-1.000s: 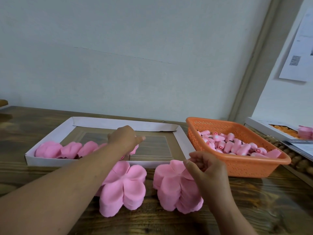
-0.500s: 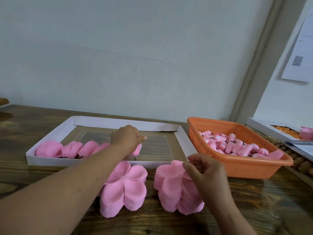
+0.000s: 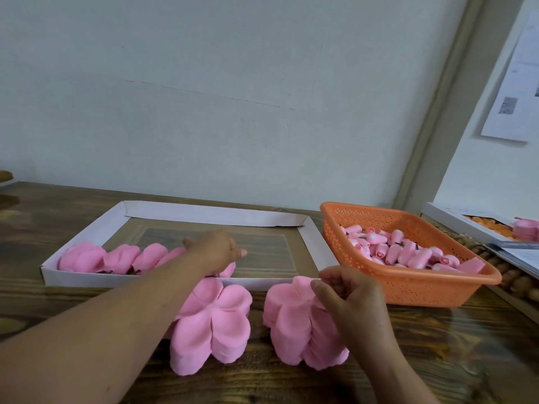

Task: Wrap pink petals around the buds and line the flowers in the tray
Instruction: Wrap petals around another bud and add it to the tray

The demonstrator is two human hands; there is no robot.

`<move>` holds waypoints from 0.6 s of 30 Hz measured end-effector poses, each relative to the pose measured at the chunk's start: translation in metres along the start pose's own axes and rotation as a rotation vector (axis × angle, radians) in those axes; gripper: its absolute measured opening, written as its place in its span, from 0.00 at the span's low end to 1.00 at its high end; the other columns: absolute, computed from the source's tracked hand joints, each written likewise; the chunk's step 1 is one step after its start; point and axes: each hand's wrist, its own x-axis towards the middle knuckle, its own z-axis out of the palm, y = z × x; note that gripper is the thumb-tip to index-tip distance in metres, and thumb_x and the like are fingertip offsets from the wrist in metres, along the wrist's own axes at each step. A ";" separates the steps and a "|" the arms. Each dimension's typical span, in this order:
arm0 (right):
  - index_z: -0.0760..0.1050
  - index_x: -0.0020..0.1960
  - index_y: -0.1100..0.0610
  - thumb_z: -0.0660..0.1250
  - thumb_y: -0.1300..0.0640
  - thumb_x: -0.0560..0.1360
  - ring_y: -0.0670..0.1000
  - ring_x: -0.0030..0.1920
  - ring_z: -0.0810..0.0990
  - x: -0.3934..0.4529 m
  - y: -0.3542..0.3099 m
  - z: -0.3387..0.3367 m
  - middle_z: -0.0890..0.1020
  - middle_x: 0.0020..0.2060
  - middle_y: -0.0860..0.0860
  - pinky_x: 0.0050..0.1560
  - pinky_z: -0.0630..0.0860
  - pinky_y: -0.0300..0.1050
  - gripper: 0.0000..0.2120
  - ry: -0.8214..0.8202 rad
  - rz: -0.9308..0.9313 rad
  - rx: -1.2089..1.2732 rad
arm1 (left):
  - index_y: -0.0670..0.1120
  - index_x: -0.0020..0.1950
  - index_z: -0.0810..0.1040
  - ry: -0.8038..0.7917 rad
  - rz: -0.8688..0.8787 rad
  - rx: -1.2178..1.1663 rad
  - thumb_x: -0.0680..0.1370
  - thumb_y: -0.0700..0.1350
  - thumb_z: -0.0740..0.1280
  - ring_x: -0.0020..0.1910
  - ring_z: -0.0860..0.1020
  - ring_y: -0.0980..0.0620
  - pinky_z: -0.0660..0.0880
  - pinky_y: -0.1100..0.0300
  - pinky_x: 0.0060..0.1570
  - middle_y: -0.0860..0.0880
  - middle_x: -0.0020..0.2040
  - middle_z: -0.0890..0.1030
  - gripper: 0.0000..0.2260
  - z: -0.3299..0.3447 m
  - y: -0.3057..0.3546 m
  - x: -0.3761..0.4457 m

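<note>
A shallow white cardboard tray (image 3: 210, 213) lies on the wooden table, with a row of wrapped pink flowers (image 3: 116, 259) along its near left edge. My left hand (image 3: 214, 250) reaches into the tray, closed over the last flower (image 3: 229, 271) at the row's right end. Two thick stacks of pink petal sheets stand in front of the tray: a left stack (image 3: 213, 322) and a right stack (image 3: 297, 319). My right hand (image 3: 347, 295) pinches at the top sheets of the right stack. An orange basket (image 3: 408, 282) on the right holds many pink buds (image 3: 399, 252).
A white box (image 3: 455, 218) with orange pieces and a few pink ones sits at the far right edge, beside papers and a beaded mat. A pale wall runs right behind the table. Papers hang on the wall at upper right.
My left hand has stayed on the flower at the row's end, barely shifting. My right hand's fingers have worked slightly at the top of the right petal stack.
</note>
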 end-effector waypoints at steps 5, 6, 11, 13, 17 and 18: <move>0.79 0.37 0.52 0.72 0.62 0.70 0.47 0.34 0.79 0.000 0.000 0.000 0.81 0.32 0.50 0.35 0.77 0.42 0.07 -0.013 0.001 -0.014 | 0.45 0.29 0.66 -0.022 0.046 -0.088 0.81 0.52 0.62 0.33 0.68 0.50 0.65 0.60 0.41 0.47 0.28 0.66 0.22 0.001 -0.004 -0.001; 0.79 0.37 0.51 0.72 0.62 0.70 0.47 0.34 0.79 0.000 0.000 0.000 0.81 0.32 0.50 0.35 0.77 0.41 0.07 -0.012 -0.001 -0.017 | 0.45 0.28 0.63 -0.035 0.068 -0.093 0.81 0.50 0.62 0.30 0.64 0.51 0.61 0.60 0.35 0.48 0.27 0.64 0.23 0.000 -0.005 -0.002; 0.78 0.35 0.50 0.72 0.63 0.69 0.45 0.34 0.78 0.000 0.000 0.001 0.80 0.30 0.48 0.32 0.74 0.34 0.10 -0.007 -0.011 -0.011 | 0.44 0.29 0.63 -0.079 0.102 -0.035 0.81 0.48 0.62 0.29 0.62 0.53 0.58 0.61 0.29 0.48 0.28 0.64 0.22 -0.006 -0.006 -0.003; 0.77 0.35 0.49 0.72 0.62 0.69 0.44 0.34 0.78 0.000 0.001 0.001 0.80 0.31 0.48 0.32 0.74 0.33 0.10 -0.017 -0.007 -0.013 | 0.43 0.30 0.67 -0.092 0.098 -0.031 0.81 0.48 0.63 0.30 0.63 0.52 0.59 0.61 0.30 0.48 0.29 0.64 0.20 -0.007 -0.006 -0.005; 0.77 0.35 0.49 0.72 0.62 0.70 0.42 0.34 0.78 -0.001 0.000 0.001 0.80 0.30 0.47 0.32 0.73 0.32 0.11 -0.018 -0.025 -0.025 | 0.42 0.30 0.67 -0.094 0.103 0.000 0.81 0.48 0.62 0.32 0.64 0.51 0.59 0.61 0.31 0.48 0.29 0.64 0.21 -0.008 -0.005 -0.007; 0.77 0.35 0.49 0.72 0.62 0.70 0.42 0.34 0.78 -0.001 -0.001 0.001 0.80 0.30 0.47 0.32 0.73 0.31 0.10 -0.019 -0.029 -0.027 | 0.44 0.29 0.65 -0.092 0.103 0.004 0.81 0.48 0.62 0.32 0.64 0.51 0.59 0.61 0.31 0.48 0.29 0.64 0.21 -0.008 -0.005 -0.007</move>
